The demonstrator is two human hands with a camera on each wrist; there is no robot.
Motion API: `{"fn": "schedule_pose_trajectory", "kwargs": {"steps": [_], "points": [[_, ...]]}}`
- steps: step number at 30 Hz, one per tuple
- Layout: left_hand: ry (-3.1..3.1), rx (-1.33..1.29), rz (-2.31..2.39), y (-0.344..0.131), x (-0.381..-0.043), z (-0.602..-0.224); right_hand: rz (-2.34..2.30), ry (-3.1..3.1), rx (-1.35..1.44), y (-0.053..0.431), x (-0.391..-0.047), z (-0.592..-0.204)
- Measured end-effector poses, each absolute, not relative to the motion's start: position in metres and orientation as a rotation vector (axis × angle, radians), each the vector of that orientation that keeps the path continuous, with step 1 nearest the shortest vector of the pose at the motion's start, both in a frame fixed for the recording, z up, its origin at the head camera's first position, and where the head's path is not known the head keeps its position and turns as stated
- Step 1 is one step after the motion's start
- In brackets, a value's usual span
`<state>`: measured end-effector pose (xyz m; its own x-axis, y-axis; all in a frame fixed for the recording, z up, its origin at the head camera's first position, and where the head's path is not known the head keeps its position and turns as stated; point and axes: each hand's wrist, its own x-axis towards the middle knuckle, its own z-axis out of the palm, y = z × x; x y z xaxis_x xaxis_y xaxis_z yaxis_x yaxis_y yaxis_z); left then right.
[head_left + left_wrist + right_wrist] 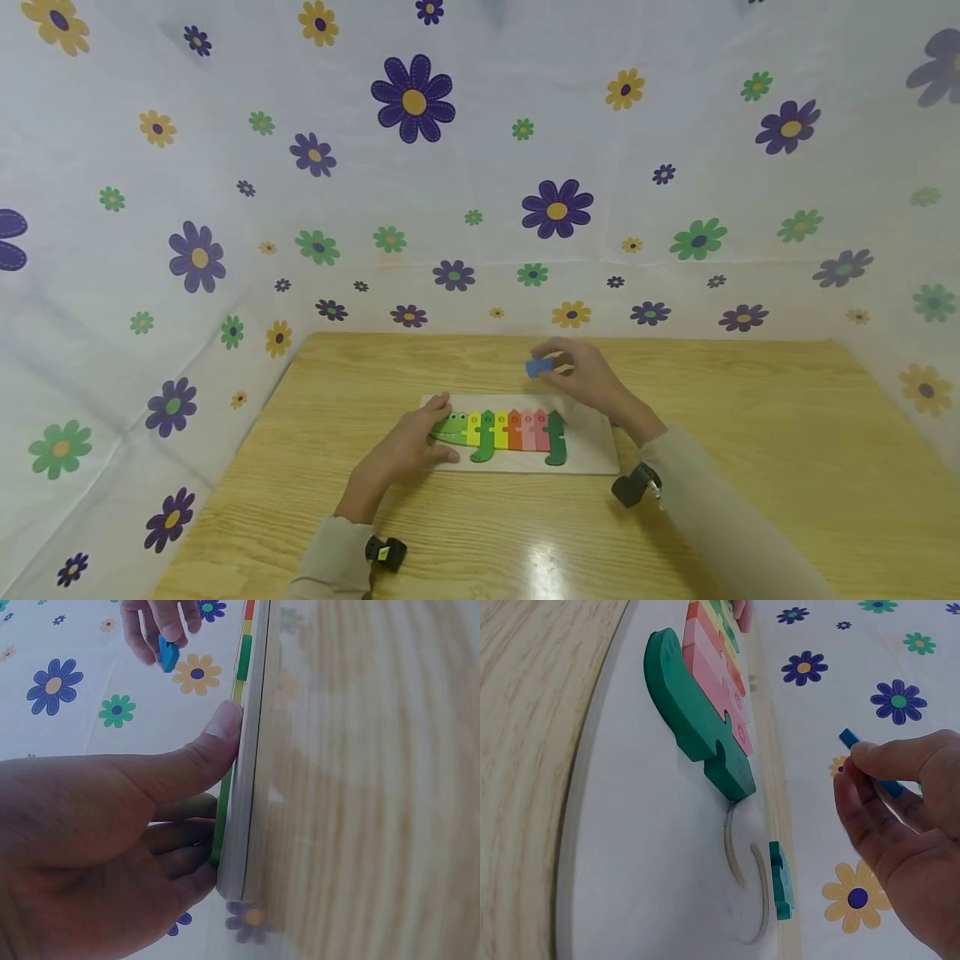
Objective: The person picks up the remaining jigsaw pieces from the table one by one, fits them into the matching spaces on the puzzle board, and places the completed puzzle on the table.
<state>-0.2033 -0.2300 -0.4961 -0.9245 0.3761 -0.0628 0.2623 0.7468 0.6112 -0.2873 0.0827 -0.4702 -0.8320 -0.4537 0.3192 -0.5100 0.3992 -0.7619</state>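
Observation:
A wooden crocodile puzzle board (588, 446) lies on the table. In it sit a light green head (450, 427), yellow, orange and pink numbered pieces and dark green leg pieces (556, 437). My left hand (405, 437) rests on the board's left end, thumb towards the near edge and fingers by the head. Behind the board, my right hand (581, 371) pinches a small blue puzzle piece (538, 367) between thumb and fingers, raised above the table. The right wrist view shows curved tail outlines (761, 892) on the board's bare right part.
A loose green puzzle piece (781, 881) lies just beyond the board's far edge in the right wrist view. The wooden table (750, 417) is bordered by a white curtain (480, 175) printed with flowers. Small black cameras (636, 486) are strapped on both wrists.

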Motion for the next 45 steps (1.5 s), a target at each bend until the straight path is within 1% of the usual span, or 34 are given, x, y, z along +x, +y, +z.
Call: {"fn": "schedule_pose_trajectory", "kwargs": {"steps": [8, 26, 35, 39, 45], "points": [[2.760, 0.494, 0.932, -0.229, -0.203, -0.495, 1.386, -2.638, 0.950, 0.090, -0.283, -0.466], [2.747, 0.505, 0.924, -0.231, -0.203, -0.495, 1.385, -2.602, 0.882, 0.111, -0.271, -0.476], [2.759, 0.520, 0.911, -0.232, -0.204, -0.496, 1.247, -2.647, 0.913, 0.112, -0.268, -0.475], [2.759, 0.512, 0.910, -0.232, -0.204, -0.497, 1.279, -2.661, 0.897, 0.114, -0.267, -0.473], [2.763, 0.512, 0.900, -0.231, -0.205, -0.498, 1.496, -2.727, 0.815, 0.117, -0.266, -0.471]]}}
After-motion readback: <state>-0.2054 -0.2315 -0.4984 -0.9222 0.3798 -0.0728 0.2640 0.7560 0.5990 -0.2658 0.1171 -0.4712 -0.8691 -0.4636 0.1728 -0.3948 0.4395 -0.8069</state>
